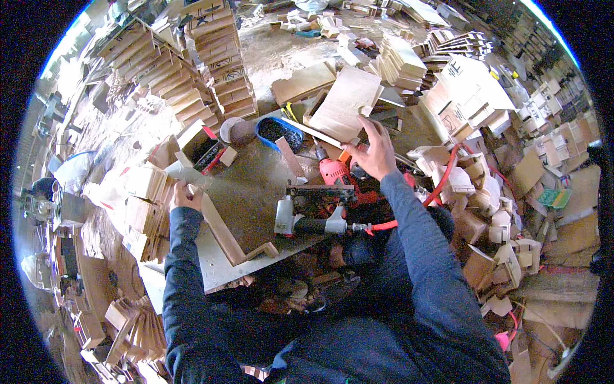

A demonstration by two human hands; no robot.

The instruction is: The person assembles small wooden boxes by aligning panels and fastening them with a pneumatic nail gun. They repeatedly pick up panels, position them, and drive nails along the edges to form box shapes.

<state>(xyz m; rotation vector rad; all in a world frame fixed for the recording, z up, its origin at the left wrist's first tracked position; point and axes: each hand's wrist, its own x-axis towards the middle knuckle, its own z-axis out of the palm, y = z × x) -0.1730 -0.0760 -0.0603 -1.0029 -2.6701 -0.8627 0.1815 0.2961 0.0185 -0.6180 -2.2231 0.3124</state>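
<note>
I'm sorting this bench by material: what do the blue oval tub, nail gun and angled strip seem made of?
Blue oval tub: probably smooth plastic, from its even colour. Nail gun: head likely satin metal, given its grey sheen; dull black handle perhaps rubber. Angled strip: apparently unfinished wood, perhaps plywood, from its matte tan surface.
</note>
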